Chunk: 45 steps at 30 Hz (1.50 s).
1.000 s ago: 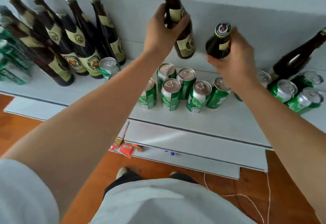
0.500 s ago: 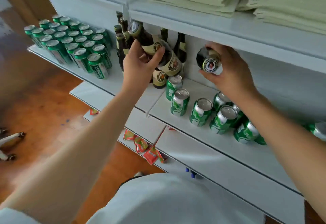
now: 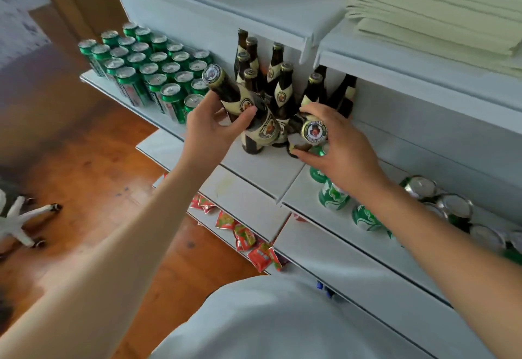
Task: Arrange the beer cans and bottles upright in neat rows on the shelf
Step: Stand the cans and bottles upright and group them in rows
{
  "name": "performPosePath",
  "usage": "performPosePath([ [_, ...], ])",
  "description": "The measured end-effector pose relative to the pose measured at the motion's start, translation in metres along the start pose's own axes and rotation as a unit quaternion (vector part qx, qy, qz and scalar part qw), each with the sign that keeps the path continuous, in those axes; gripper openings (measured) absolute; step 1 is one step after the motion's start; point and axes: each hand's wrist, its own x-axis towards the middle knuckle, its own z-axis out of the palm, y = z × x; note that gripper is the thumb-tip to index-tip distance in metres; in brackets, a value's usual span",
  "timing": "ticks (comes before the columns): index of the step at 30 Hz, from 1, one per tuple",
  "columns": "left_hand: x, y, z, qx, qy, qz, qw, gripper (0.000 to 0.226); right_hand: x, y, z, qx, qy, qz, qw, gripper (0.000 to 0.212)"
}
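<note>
Brown glass bottle [image 3: 255, 117], its cap leaning toward ten o'clock, is gripped at the shoulder by the left hand [image 3: 210, 132], base touching the shelf [image 3: 271, 166]. At three o'clock, just beside it, the right hand [image 3: 336, 146] is wrapped around a second bottle [image 3: 312, 132] whose long axis points at the camera, so only its cap shows. Standing bottles [image 3: 278, 81] wait at twelve o'clock. The right arm hides several green cans [image 3: 333, 197].
</note>
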Motion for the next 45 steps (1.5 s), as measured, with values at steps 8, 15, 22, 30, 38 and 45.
performPosePath([
  [8,0.041,-0.042,-0.045,0.086,-0.007,-0.023,0.996,0.033,0.02,-0.008,0.085,0.018,0.01,0.166,0.986,0.061],
  [15,0.089,-0.109,-0.03,0.143,-0.028,-0.054,0.988,0.037,0.043,0.001,0.132,0.017,0.034,0.277,0.96,0.061],
  [22,0.135,-0.148,-0.009,0.141,-0.028,-0.104,0.984,0.042,0.066,0.001,0.148,-0.025,0.065,0.316,0.946,0.06],
  [30,0.187,-0.159,0.008,0.146,-0.035,-0.119,0.982,0.042,0.076,-0.001,0.15,-0.098,0.063,0.382,0.917,0.07],
  [38,0.234,-0.179,0.022,0.151,-0.046,-0.137,0.978,0.044,0.078,-0.004,0.163,-0.087,0.099,0.381,0.915,0.062],
  [45,0.206,-0.149,0.009,0.19,-0.077,-0.164,0.965,0.081,0.07,-0.002,0.164,-0.059,0.061,0.404,0.911,0.063],
])
